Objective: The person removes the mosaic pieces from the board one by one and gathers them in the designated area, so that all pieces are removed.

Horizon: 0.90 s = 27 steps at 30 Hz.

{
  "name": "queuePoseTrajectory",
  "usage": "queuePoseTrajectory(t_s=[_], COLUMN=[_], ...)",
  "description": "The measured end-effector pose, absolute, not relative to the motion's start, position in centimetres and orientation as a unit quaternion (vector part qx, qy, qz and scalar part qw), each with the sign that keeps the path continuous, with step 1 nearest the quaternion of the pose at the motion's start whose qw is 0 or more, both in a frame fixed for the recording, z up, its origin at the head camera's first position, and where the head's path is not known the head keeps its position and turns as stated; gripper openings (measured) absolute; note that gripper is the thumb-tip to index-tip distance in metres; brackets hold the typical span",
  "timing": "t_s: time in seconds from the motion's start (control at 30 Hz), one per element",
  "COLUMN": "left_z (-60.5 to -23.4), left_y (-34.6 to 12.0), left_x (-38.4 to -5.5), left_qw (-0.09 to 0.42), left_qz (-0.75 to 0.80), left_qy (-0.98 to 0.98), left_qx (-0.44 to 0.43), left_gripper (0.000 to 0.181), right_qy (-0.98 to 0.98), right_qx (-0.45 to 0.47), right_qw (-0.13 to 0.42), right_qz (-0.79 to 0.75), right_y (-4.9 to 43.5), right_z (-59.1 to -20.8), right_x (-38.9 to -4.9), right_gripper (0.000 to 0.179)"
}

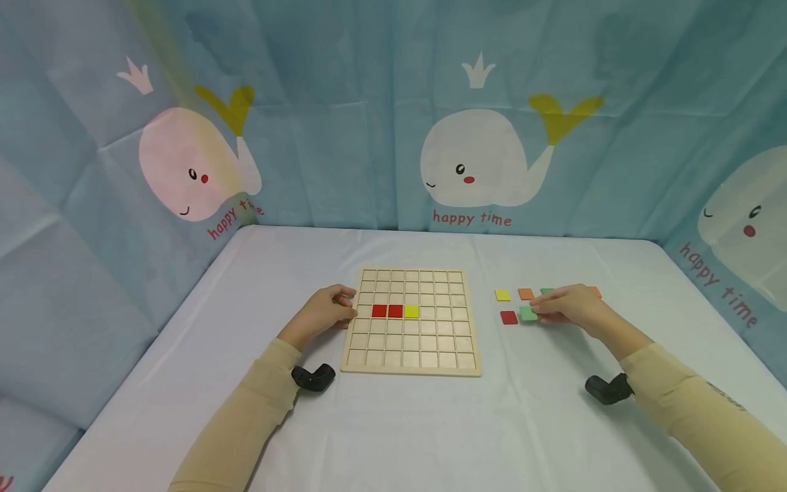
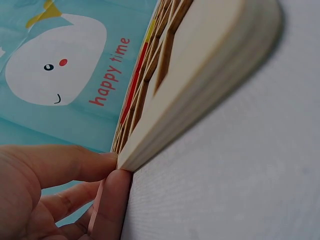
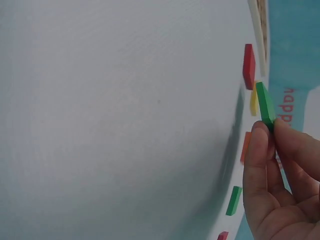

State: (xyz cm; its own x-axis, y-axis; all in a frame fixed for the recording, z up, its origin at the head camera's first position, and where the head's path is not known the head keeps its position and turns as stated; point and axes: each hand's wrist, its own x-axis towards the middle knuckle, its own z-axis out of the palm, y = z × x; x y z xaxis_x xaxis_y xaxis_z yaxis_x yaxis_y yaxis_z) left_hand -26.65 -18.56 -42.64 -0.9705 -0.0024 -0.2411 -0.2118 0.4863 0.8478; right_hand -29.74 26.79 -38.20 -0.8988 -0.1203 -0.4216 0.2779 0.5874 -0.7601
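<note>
Cropped sleeves (image 1: pixel 236 417) end in hands (image 1: pixel 322 311), the right (image 1: pixel 572 305) half-covering green tiles (image 1: pixel 527 313).

Far green tile (image 1: pixel 546 292) partly hidden by right fingers (image 1: pixel 553 299), board (image 2: pixel 200 65) cropped by left wrist view's top

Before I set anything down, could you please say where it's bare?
White tablecloth lies bare behind the wooden grid board, toward the whale-print curtain, and in front, between the beige sleeves. Crowded: around the right hand and colored tiles.
</note>
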Motion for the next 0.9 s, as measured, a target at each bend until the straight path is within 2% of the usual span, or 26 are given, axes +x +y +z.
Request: queuePoseTrajectory(t_s=[0.6,0.9], left_z=[-42.7,-42.8], left_y=[-18.7,-18.8], left_x=[-26.8,-26.8], left_qw=[0.106,0.106], left_qz=[0.509,0.510], left_qy=[0.852,0.852], left_qx=[-0.058,-0.055], left_gripper=[0.047,0.047], right_qy=[0.848,0.856], right_qx=[0.051,0.059], right_qw=[0.217,0.210], right_qz=[-0.481,-0.469], right_y=[27.9,27.8], right_z=[-38.9,-39.0], right_x=[-30.2,-30.4], right_gripper=[0.047,0.042])
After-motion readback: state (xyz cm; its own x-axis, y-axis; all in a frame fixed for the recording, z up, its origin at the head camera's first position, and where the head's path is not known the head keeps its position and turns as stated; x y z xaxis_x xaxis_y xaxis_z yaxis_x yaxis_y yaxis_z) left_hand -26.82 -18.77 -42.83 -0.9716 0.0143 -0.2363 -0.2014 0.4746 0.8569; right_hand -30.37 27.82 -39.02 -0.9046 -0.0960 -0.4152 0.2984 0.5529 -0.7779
